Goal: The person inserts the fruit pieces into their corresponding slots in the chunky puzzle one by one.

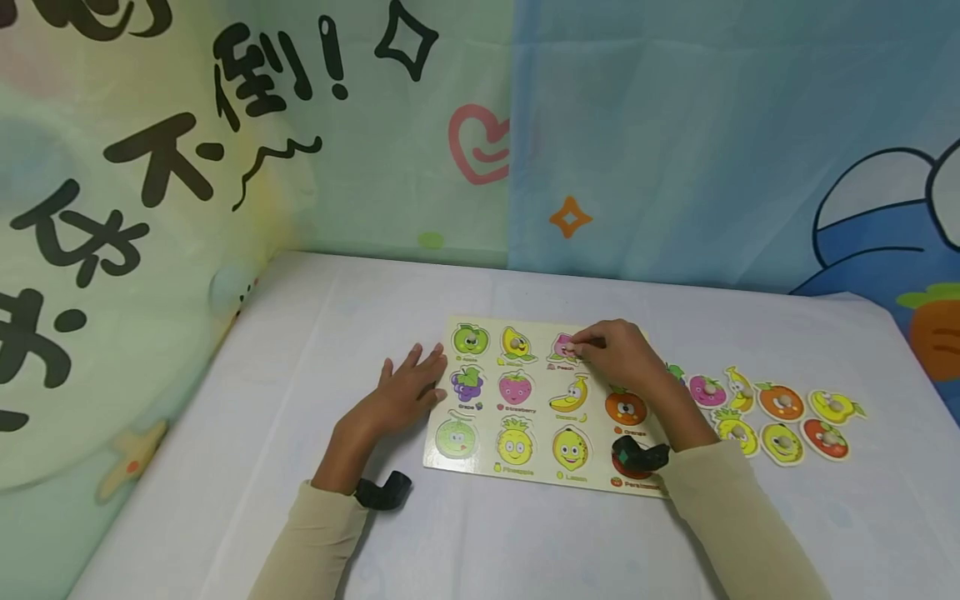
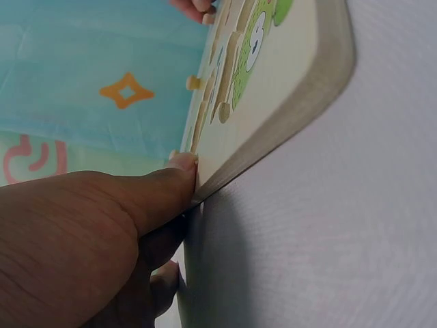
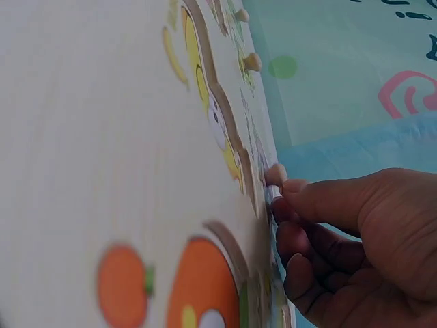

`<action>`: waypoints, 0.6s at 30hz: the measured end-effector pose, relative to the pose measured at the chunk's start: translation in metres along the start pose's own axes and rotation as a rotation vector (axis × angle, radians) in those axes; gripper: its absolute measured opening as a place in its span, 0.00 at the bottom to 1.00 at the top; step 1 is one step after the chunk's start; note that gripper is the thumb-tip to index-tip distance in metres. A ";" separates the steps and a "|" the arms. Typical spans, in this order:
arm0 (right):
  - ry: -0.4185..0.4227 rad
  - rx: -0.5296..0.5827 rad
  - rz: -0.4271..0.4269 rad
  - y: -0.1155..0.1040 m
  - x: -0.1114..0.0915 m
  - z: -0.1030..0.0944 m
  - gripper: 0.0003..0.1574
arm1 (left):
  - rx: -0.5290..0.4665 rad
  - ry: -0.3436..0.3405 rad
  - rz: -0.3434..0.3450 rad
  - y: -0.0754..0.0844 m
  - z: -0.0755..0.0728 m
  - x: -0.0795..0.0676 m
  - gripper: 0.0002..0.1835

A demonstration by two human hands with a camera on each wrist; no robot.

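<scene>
A pale fruit puzzle board (image 1: 486, 429) lies flat on the table. My left hand (image 1: 405, 390) rests along its left edge with fingers spread fairly straight; in the left wrist view the thumb (image 2: 167, 188) touches the board's side near a corner. At the top row, my right hand (image 1: 618, 354) pinches the small wooden knob (image 3: 276, 175) of the pink peach piece (image 1: 562, 344), which sits over the peach picture. Beside it in that row are the green apple (image 1: 471, 340) and a yellow fruit (image 1: 516, 343), both with knobs. The right hand and forearm hide the board's upper right corner.
Right of the board lie several loose fruit pieces, among them a banana (image 1: 740, 390), an orange (image 1: 780, 402), a pear (image 1: 835, 407), a pineapple (image 1: 737, 433), a lemon (image 1: 782, 444) and a red fruit (image 1: 826, 439). A printed curtain (image 1: 660, 150) hangs behind the white table (image 1: 540, 550).
</scene>
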State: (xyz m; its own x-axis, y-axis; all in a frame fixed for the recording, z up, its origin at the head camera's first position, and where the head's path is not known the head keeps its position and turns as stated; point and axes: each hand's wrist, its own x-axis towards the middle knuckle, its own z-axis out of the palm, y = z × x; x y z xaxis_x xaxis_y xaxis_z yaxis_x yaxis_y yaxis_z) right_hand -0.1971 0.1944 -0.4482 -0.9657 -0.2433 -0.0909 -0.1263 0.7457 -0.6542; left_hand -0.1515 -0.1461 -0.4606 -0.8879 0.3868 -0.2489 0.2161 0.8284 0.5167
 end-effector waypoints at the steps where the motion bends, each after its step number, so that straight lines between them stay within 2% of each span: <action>1: 0.000 -0.003 0.006 0.001 -0.001 -0.001 0.15 | 0.000 0.000 -0.001 0.000 0.000 0.000 0.33; 10: 0.015 0.011 -0.019 0.007 -0.013 -0.013 0.15 | -0.018 0.015 0.012 0.002 -0.002 -0.004 0.33; 18: 0.086 0.030 0.004 0.018 -0.025 -0.025 0.17 | -0.015 0.018 0.015 0.002 0.000 -0.003 0.33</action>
State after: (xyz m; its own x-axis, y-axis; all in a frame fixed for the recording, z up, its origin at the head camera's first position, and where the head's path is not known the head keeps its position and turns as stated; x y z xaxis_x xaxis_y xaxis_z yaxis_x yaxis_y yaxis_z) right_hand -0.1813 0.2298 -0.4391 -0.9823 -0.1851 -0.0301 -0.1164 0.7276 -0.6760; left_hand -0.1483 -0.1457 -0.4586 -0.8916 0.3921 -0.2263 0.2238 0.8162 0.5327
